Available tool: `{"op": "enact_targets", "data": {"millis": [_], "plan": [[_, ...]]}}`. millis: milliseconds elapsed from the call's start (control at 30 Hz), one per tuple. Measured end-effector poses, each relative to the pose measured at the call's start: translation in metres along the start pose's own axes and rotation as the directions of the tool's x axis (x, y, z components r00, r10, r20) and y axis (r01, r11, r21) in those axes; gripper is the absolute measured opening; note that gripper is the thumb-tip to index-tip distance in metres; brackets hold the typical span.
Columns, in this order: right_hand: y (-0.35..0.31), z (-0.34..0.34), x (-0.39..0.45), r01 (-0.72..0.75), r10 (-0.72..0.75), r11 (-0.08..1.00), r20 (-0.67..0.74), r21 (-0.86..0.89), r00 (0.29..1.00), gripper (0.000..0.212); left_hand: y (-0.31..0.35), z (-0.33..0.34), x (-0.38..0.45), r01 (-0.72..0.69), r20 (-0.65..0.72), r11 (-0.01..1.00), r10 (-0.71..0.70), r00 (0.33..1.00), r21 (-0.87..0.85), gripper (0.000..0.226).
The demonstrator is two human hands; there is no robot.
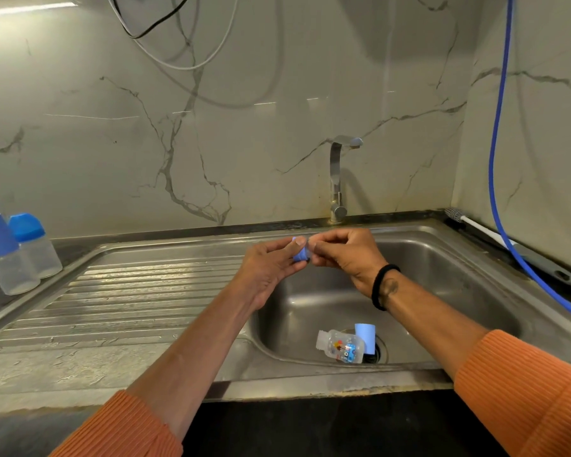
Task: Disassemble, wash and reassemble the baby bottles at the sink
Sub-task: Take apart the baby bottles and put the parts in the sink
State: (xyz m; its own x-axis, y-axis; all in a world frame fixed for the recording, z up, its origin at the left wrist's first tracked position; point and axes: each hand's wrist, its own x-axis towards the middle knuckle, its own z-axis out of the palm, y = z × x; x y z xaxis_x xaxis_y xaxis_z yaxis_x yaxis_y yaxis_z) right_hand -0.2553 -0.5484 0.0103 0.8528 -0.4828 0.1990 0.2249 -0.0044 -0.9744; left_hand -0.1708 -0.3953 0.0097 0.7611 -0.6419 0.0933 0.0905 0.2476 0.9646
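Bottle parts are spread around our steel sink (442, 258): a clear bottle body (340, 346) lies on its side at the basin's drain, touching a blue cap (366, 336) beside it. Above the basin, our left hand (271, 268) pinches a small blue collar ring (300, 254), while our right hand (343, 252) pinches at its other end with curled fingers. Two capped bottles (17, 252) stand on the dark counter left of the ribbed drainboard (129, 298). Behind runs a veined marble wall (211, 127) with a chrome tap (338, 179). A blue hose (498, 159) hangs at the right corner.
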Motion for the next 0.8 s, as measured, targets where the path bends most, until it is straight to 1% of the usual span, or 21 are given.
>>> {"op": "enact_targets", "data": {"millis": [67,100,167,200,233,267,300,367,400,467,500,567,633,667,700,733,800], "plan": [[-0.002,0.001,-0.001,-0.129,0.123,0.973,0.042,0.19,0.992,0.019,0.0,-0.002,-0.001,0.012,0.04,1.0,-0.012,0.999,0.0,0.036],[-0.003,0.002,0.0,-0.165,0.152,0.951,0.067,0.262,0.986,0.023,0.0,-0.002,-0.002,0.014,0.053,1.0,-0.013,0.998,-0.011,0.036],[-0.006,0.003,0.001,-0.174,0.157,0.926,0.077,0.334,0.985,0.026,0.003,-0.001,-0.003,0.004,0.061,0.999,-0.001,0.998,-0.043,0.038],[-0.008,0.005,0.001,-0.141,0.129,0.94,0.057,0.31,0.99,0.023,0.004,-0.001,-0.002,-0.01,0.057,0.999,0.013,0.998,-0.052,0.039],[-0.008,0.007,0.0,-0.08,0.077,0.97,0.024,0.229,0.997,0.018,0.006,-0.001,-0.002,-0.024,0.048,0.998,0.027,0.998,-0.052,0.038],[-0.008,0.008,-0.002,0.002,-0.001,0.995,-0.015,0.101,1.0,0.012,0.006,-0.001,-0.002,-0.033,0.035,0.999,0.035,0.999,-0.043,0.037],[-0.007,0.01,-0.004,0.093,-0.095,0.995,-0.049,-0.046,0.994,0.008,0.007,-0.001,-0.003,-0.036,0.016,0.999,0.037,0.999,-0.032,0.037],[-0.003,0.014,-0.005,0.248,-0.283,0.921,-0.077,-0.302,0.956,0.006,0.005,0.0,-0.004,-0.032,-0.024,0.999,0.032,0.999,-0.014,0.039],[0.0,0.016,-0.005,0.301,-0.356,0.872,-0.077,-0.387,0.931,0.005,0.004,0.002,-0.005,-0.029,-0.039,0.999,0.028,0.999,-0.013,0.041],[0.003,0.017,-0.005,0.348,-0.432,0.816,-0.088,-0.461,0.897,0.003,0.004,0.005,-0.007,-0.027,-0.049,1.0,0.026,0.998,-0.013,0.042],[0.004,0.017,-0.004,0.347,-0.432,0.818,-0.092,-0.458,0.897,0.003,0.004,0.006,-0.007,-0.024,-0.051,1.0,0.023,0.998,-0.01,0.041],[0.004,0.016,-0.003,0.301,-0.35,0.878,-0.07,-0.371,0.934,0.006,0.005,0.005,-0.008,-0.002,-0.07,1.0,0.001,0.998,-0.015,0.038],[0.001,0.013,-0.001,0.233,-0.241,0.931,0.007,-0.282,0.971,0.007,0.004,0.005,-0.008,0.031,-0.113,0.999,-0.032,0.993,-0.014,0.037],[0.0,0.01,0.001,0.198,-0.191,0.942,0.051,-0.27,0.98,0.006,0.004,0.006,-0.007,0.049,-0.143,0.999,-0.049,0.989,-0.003,0.038],[-0.002,0.007,0.003,0.171,-0.151,0.949,0.095,-0.266,0.984,0.003,0.004,0.006,-0.006,0.065,-0.174,0.998,-0.063,0.983,0.006,0.039],[-0.004,0.005,0.004,0.162,-0.128,0.947,0.137,-0.278,0.982,0.006,0.003,0.006,-0.004,0.075,-0.202,0.997,-0.072,0.977,0.008,0.041],[-0.004,0.001,0.008,0.198,-0.132,0.906,0.196,-0.374,0.972,0.023,0.003,0.006,-0.001,0.089,-0.23,0.996,-0.084,0.97,0.009,0.043]]}}
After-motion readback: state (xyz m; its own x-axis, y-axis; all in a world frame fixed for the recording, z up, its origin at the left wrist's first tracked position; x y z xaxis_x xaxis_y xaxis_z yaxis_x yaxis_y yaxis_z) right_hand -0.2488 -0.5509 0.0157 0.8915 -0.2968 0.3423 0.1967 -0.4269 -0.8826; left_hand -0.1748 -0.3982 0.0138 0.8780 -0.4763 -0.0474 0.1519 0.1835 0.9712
